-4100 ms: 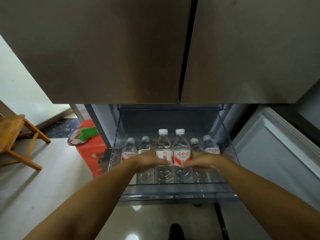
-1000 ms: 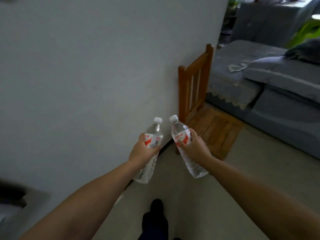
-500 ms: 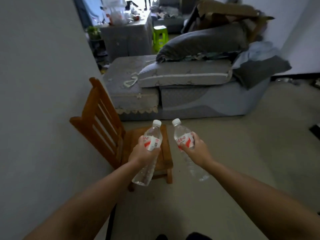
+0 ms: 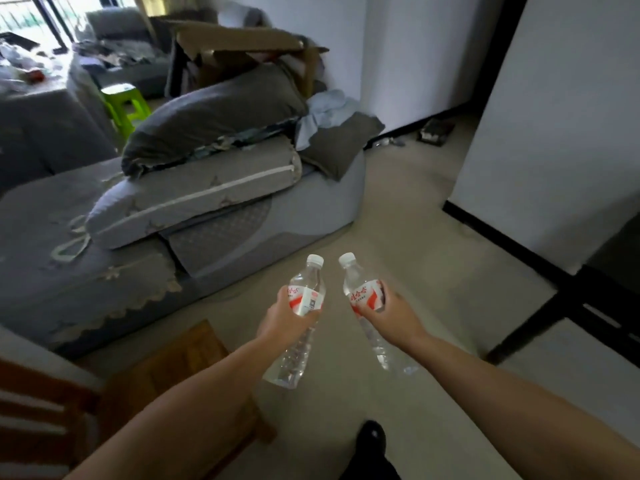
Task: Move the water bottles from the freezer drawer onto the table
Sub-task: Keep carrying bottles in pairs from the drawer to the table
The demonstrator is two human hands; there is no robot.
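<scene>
While both bottles ride out in front of the body, the task's carry step is under way. The left hand (image 4: 282, 318) has its fingers wrapped round the label band of the left bottle (image 4: 300, 320); the right hand (image 4: 389, 315) grips the right bottle (image 4: 367, 306) the same way, fingers curled over its red-and-white label. Both bottles tilt, white caps leaning toward each other without touching, their clear lower halves hanging below the hands. They are in the air above the bare floor (image 4: 398, 209), in front of the grey sofa (image 4: 242, 230), and well short of any tabletop.

Beyond the sofa, to its left, a cloth-draped surface (image 4: 38, 109) stands with clutter on top; it may be the table, but I cannot tell. A wooden chair (image 4: 166, 372) sits near the sofa's front edge, just left of the left forearm, and a dark frame (image 4: 554, 306) stands off to the right, across the floor from the sofa. One shoe (image 4: 371, 436) shows below the hands.

Risks, as I judge them: bottles out of a freezer drawer are likely cold and perhaps wet, so a one-handed hold on a slick label could slip. The caps sit close, and a swing could knock them together. Walking with eyes on the hands, the person could clip the chair or the sofa corner.
</scene>
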